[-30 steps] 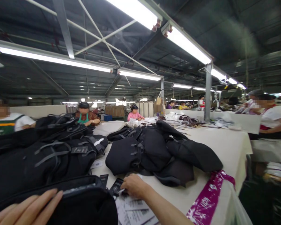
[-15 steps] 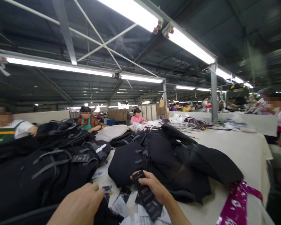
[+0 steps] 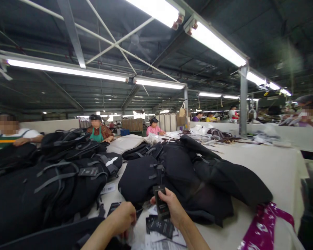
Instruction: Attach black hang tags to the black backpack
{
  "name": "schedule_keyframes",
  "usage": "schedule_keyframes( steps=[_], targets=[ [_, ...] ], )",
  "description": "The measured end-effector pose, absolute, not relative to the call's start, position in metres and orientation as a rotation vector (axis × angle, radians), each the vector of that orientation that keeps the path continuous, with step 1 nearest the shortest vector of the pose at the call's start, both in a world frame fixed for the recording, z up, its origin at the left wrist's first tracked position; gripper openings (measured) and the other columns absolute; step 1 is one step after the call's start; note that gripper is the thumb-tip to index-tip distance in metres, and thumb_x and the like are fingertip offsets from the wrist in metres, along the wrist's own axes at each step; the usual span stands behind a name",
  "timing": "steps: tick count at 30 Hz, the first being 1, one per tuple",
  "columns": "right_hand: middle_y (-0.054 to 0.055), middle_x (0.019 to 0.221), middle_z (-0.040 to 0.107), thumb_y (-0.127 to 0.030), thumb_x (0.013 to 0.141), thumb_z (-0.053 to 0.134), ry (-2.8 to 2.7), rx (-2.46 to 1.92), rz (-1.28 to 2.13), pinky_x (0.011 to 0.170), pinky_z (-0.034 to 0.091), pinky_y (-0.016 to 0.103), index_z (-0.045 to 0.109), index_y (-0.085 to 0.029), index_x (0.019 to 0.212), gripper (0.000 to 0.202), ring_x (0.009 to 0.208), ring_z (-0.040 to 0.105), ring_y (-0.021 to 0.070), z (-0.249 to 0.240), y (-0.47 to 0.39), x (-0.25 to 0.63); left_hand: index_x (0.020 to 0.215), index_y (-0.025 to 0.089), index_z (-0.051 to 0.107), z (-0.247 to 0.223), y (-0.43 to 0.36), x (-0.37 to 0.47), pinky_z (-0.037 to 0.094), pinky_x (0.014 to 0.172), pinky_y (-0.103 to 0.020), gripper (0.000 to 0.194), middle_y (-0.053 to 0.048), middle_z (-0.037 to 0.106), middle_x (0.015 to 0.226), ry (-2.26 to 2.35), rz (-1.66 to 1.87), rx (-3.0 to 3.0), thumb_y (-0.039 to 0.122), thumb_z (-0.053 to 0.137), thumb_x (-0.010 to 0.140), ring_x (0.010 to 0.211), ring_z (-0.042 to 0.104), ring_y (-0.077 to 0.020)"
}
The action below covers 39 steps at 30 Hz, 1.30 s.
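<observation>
Head view: right hand [image 3: 172, 206] fingers pinch a black tag [image 3: 161, 205] upright; left hand [image 3: 122, 218] fingers curl closed, contents unclear.

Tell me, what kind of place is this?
Probably a bag factory: black backpacks piled on a long white table, a right hand holding a black tag, workers under long ceiling lights.

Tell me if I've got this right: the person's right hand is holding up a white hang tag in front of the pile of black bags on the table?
Not quite. In the head view the hang tag pinched in the right hand is black, not white. The rest holds: it is held up in front of the pile of black bags on the table.
</observation>
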State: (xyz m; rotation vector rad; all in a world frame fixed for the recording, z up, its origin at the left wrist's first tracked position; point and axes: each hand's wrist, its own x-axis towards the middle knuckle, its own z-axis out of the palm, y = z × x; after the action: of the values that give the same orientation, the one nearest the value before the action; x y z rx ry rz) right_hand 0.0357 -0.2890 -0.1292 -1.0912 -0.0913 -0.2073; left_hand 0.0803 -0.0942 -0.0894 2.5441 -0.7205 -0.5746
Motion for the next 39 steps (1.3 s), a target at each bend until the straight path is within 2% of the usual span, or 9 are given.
schedule_keyframes(
  steps=[6, 13, 18, 20, 23, 25, 28, 31, 39],
  targets=[
    [0.0, 0.058, 0.065, -0.051, 0.05, 0.093, -0.042, -1.061, -0.127, 0.047, 0.042, 0.022, 0.056, -0.017, 0.083, 0.061, 0.048, 0.062, 0.0168, -0.142, -0.259, 0.039, 0.067, 0.015, 0.062, -0.101, -0.088, 0.083, 0.045, 0.054, -0.023, 0.03, 0.001, 0.059, 0.055, -0.689, -0.585, 2.496, 0.031, 0.057, 0.092, 0.049, 0.055, -0.0123],
    [-0.006, 0.06, 0.067, -0.061, 0.052, 0.088, 0.049, -0.93, -0.349, 0.06, 0.053, 0.017, 0.054, -0.021, 0.083, 0.062, 0.059, 0.067, 0.0104, -0.121, -0.284, 0.034, 0.089, 0.013, 0.062, -0.11, -0.094, 0.082, 0.04, 0.045, -0.02, 0.027, 0.001, 0.064, 0.071, -0.616, -0.627, 2.383, 0.032, 0.046, 0.1, 0.045, 0.052, -0.0075],
    [-0.003, 0.052, 0.063, -0.028, 0.044, 0.097, -0.086, -0.998, -0.094, 0.041, 0.05, 0.028, 0.06, -0.018, 0.07, 0.046, 0.04, 0.061, 0.0192, -0.112, -0.261, 0.022, 0.082, 0.013, 0.063, -0.119, -0.088, 0.086, 0.047, 0.05, -0.022, 0.033, 0.001, 0.062, 0.066, -0.592, -0.629, 2.35, 0.042, 0.053, 0.095, 0.05, 0.056, -0.0095],
    [-0.005, 0.054, 0.063, -0.046, 0.06, 0.089, -0.054, -0.905, -0.259, 0.052, 0.052, 0.02, 0.057, -0.019, 0.069, 0.043, 0.05, 0.064, 0.0122, -0.106, -0.277, 0.024, 0.078, 0.012, 0.061, -0.123, -0.085, 0.087, 0.041, 0.045, -0.021, 0.028, 0.0, 0.059, 0.06, -0.538, -0.624, 2.369, 0.032, 0.048, 0.093, 0.041, 0.051, -0.0087],
    [-0.011, 0.056, 0.062, -0.051, 0.041, 0.097, 0.034, -0.788, -0.415, 0.06, 0.053, 0.014, 0.052, -0.021, 0.074, 0.063, 0.058, 0.065, 0.0079, -0.103, -0.305, 0.029, 0.085, 0.01, 0.061, -0.12, -0.084, 0.086, 0.034, 0.039, -0.018, 0.018, -0.004, 0.062, 0.063, -0.5, -0.612, 2.362, 0.018, 0.045, 0.083, 0.037, 0.049, -0.009],
    [-0.007, 0.057, 0.064, -0.053, 0.044, 0.097, 0.032, -0.79, -0.366, 0.058, 0.056, 0.019, 0.056, -0.02, 0.079, 0.063, 0.057, 0.066, 0.0116, -0.106, -0.304, 0.03, 0.11, 0.01, 0.059, -0.11, -0.085, 0.082, 0.036, 0.037, -0.017, 0.038, -0.012, 0.07, 0.095, -0.527, -0.594, 2.311, 0.012, 0.047, 0.073, 0.045, 0.059, -0.011],
    [-0.002, 0.057, 0.064, -0.05, 0.051, 0.097, -0.019, -0.794, -0.247, 0.055, 0.055, 0.024, 0.06, -0.016, 0.084, 0.06, 0.057, 0.066, 0.0147, -0.11, -0.28, 0.027, 0.144, 0.017, 0.036, -0.086, -0.084, 0.073, 0.042, 0.038, -0.016, 0.083, -0.02, 0.041, 0.149, -0.572, -0.57, 2.232, 0.009, 0.048, 0.063, 0.066, 0.071, -0.014],
    [-0.004, 0.055, 0.062, -0.048, 0.054, 0.098, -0.078, -0.719, -0.225, 0.056, 0.055, 0.022, 0.061, -0.016, 0.084, 0.057, 0.057, 0.064, 0.0131, -0.106, -0.263, 0.02, 0.152, 0.02, 0.029, -0.063, -0.079, 0.06, 0.045, 0.041, -0.017, 0.098, -0.019, 0.038, 0.153, -0.594, -0.556, 2.218, 0.009, 0.047, 0.056, 0.063, 0.068, -0.0124],
    [-0.005, 0.064, 0.06, -0.036, 0.05, 0.1, -0.119, -0.7, -0.128, 0.058, 0.058, 0.025, 0.069, -0.024, 0.09, 0.052, 0.061, 0.062, 0.0126, -0.085, -0.274, -0.017, 0.129, 0.026, 0.061, 0.021, -0.007, -0.017, 0.053, 0.072, -0.021, 0.056, -0.004, 0.064, 0.127, -0.75, -0.131, 2.171, 0.014, 0.045, 0.077, 0.089, 0.067, -0.0151]
  ],
)
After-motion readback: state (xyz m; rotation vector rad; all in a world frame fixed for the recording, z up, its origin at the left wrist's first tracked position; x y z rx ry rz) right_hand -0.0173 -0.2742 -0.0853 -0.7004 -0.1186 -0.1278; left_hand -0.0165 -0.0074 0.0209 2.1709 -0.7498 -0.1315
